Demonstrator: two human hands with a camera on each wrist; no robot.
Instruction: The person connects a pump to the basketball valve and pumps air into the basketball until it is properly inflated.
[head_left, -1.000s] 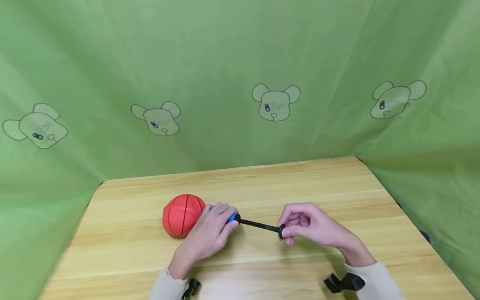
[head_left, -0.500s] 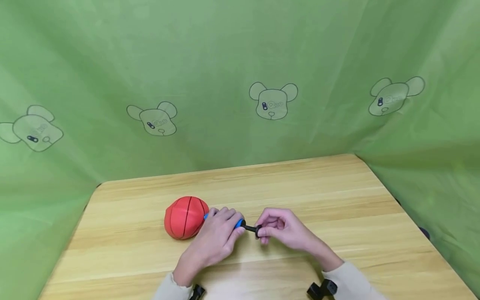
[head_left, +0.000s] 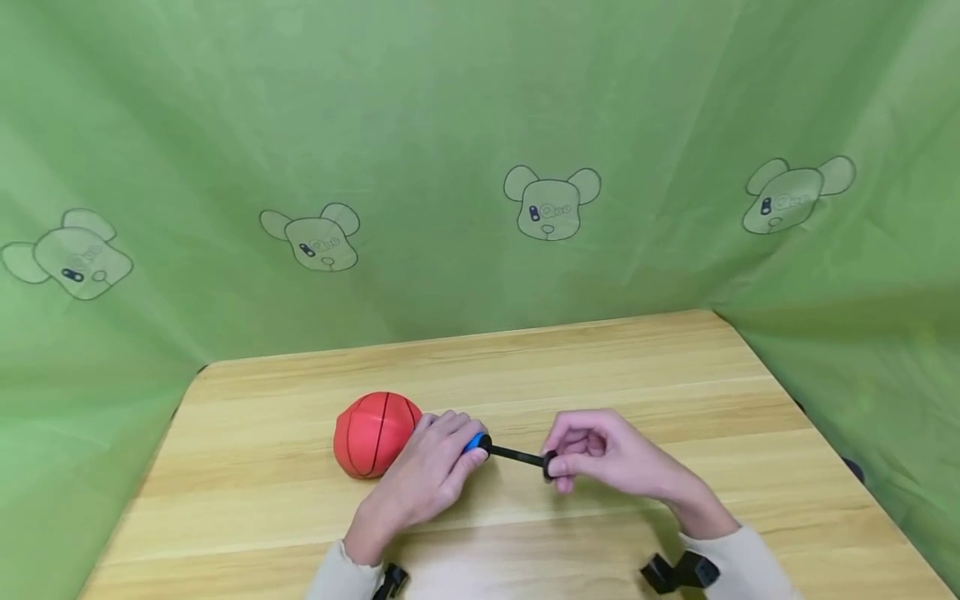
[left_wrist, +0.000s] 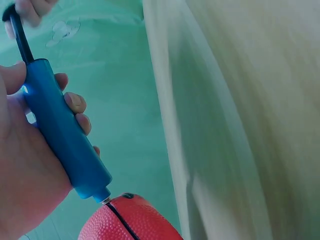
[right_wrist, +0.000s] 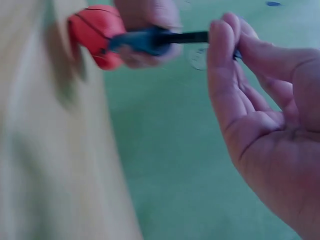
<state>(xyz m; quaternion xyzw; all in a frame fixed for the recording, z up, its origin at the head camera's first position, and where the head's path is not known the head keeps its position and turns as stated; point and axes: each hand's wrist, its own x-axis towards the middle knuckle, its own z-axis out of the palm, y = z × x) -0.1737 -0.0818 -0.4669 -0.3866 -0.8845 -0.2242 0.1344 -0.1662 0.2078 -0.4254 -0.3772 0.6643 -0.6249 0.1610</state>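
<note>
A red toy basketball (head_left: 373, 437) with black seams sits on the table, its skin dented. My left hand (head_left: 422, 477) wraps round the blue barrel of a hand pump (left_wrist: 67, 132), the thumb along its near side. The pump's tip meets the ball at a black seam in the left wrist view. To the right, the black plunger rod (head_left: 516, 455) stands partly drawn out of the barrel. My right hand (head_left: 611, 458) pinches the small black handle (head_left: 549, 467) at its end between thumb and fingers. In the head view the left hand hides most of the barrel.
Pale wood covers the tabletop (head_left: 600, 367). Green cloth (head_left: 420, 167) printed with bear heads hangs behind it and down both sides. Black camera mounts (head_left: 681, 573) sit at both wrists.
My right hand pushed the plunger left into the barrel, then drew it partway out to the right. The left hand stays gripping the pump, and the ball has shifted slightly right.
</note>
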